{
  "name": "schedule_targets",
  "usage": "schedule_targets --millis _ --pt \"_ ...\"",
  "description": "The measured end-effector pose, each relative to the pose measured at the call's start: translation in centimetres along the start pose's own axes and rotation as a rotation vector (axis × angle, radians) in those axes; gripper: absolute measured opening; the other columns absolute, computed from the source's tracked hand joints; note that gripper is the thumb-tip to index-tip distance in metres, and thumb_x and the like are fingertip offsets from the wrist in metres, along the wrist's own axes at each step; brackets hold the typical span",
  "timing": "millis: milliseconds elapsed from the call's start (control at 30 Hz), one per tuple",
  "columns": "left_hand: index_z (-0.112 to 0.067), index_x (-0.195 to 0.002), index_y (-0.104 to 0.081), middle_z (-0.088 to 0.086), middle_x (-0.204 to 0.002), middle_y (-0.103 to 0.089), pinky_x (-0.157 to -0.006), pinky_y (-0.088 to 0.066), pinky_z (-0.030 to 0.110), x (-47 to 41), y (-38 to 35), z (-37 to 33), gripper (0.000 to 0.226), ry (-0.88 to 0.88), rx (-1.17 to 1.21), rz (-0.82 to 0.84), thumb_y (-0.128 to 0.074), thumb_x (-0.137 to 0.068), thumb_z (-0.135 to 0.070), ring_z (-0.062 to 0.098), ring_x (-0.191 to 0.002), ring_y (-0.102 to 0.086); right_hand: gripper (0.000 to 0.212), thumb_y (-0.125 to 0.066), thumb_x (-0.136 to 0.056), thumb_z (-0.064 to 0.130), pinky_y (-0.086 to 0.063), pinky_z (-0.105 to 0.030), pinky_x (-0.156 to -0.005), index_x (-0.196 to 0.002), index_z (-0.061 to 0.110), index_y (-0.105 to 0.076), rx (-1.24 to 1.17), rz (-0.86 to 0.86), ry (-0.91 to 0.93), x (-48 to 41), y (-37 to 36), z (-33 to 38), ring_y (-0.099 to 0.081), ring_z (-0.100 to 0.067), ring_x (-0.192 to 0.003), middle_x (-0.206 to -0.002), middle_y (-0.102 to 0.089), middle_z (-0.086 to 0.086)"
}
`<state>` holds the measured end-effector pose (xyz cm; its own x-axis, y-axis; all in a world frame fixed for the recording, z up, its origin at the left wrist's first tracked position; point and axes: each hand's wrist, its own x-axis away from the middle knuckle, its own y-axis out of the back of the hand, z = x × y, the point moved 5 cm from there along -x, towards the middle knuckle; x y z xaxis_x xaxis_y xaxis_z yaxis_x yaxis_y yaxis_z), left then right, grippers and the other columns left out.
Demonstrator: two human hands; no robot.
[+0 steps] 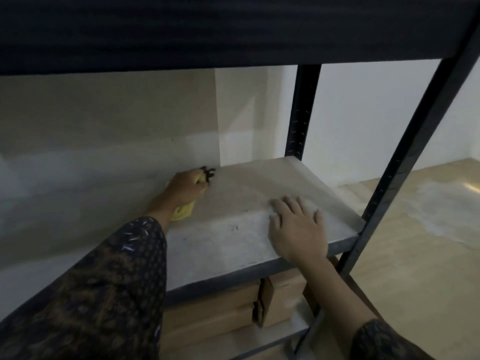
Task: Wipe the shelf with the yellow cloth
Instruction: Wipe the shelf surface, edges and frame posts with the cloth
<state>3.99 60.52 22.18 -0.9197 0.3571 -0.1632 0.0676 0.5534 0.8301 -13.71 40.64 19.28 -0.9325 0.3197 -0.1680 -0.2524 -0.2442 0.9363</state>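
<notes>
Shelf (233,245) board pale, scuff marks near front edge. Left hand (185,184) clenched round yellow cloth (183,213), deep at rear of shelf by back wall; cloth tail trails under wrist. Small black item (207,172) at fingertips, identity unclear. Right hand (296,227) released, palm flat near front right corner, bracing. Recommendation: press cloth flat, draw overlapping passes rear to front, lift bracing hand off unwiped patch.

dim, soft-focus wide-angle view; daylight glares on the floor (428,203) right of the shelf (233,240), whose rear lies shadowed; frame posts bow outward.
</notes>
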Motion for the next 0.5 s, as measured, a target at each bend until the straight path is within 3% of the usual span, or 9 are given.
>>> schedule_targets --millis 100,167,300,400,500 --pt "-0.007 -0.134 -0.051 -0.004 -0.138 -0.046 -0.098 -0.033 0.019 1.3 -2.5 -3.8 0.051 -0.108 0.201 0.147 -0.064 -0.087 -0.023 0.014 -0.126 -0.046 0.047 -0.02 -0.099 0.041 -0.009 -0.051 -0.119 -0.144 0.034 -0.031 -0.009 -0.022 -0.002 -0.1 0.1 -0.2 -0.006 -0.017 -0.15 -0.159 -0.02 0.008" --pt "-0.014 -0.136 -0.049 -0.013 -0.13 -0.043 -0.094 -0.029 0.013 3.3 -2.9 -5.2 0.048 -0.141 0.201 0.214 -0.061 -0.091 -0.02 0.006 -0.12 -0.043 0.047 -0.022 -0.099 0.039 -0.01 -0.05 -0.119 -0.144 0.031 -0.033 -0.019 -0.033 -0.014 0.0 0.2 -0.4 -0.007 -0.017 -0.149 -0.159 -0.022 0.007" --pt "-0.016 -0.127 -0.056 -0.006 -0.12 -0.056 -0.079 -0.037 0.012 9.2 -2.4 -6.8 0.035 -0.292 0.127 0.334 -0.058 -0.092 -0.022 0.009 -0.108 -0.051 0.048 -0.025 -0.099 0.034 -0.013 -0.052 -0.119 -0.145 0.024 -0.033 -0.04 -0.064 -0.024 0.2 0.5 -0.4 -0.012 -0.018 -0.149 -0.157 -0.027 0.003" --pt "-0.012 -0.126 -0.057 0.003 -0.125 -0.061 -0.086 -0.04 0.023 14.1 -1.5 -7.5 0.035 -0.396 0.086 0.38 -0.058 -0.093 -0.022 0.012 -0.109 -0.055 0.048 -0.024 -0.1 0.032 -0.012 -0.052 -0.119 -0.146 0.021 -0.032 -0.038 -0.059 -0.025 0.4 0.7 -0.4 -0.015 -0.019 -0.148 -0.157 -0.029 0.001" --pt "-0.018 -0.129 -0.057 0.0 -0.125 -0.063 -0.088 -0.043 0.027 18.2 -0.7 -7.9 0.038 -0.477 0.05 0.416 -0.054 -0.092 -0.026 0.009 -0.108 -0.057 0.047 -0.024 -0.1 0.031 -0.012 -0.052 -0.119 -0.145 0.02 -0.035 -0.018 -0.048 -0.025 0.5 0.7 -0.3 -0.02 -0.02 -0.147 -0.155 -0.033 -0.001"
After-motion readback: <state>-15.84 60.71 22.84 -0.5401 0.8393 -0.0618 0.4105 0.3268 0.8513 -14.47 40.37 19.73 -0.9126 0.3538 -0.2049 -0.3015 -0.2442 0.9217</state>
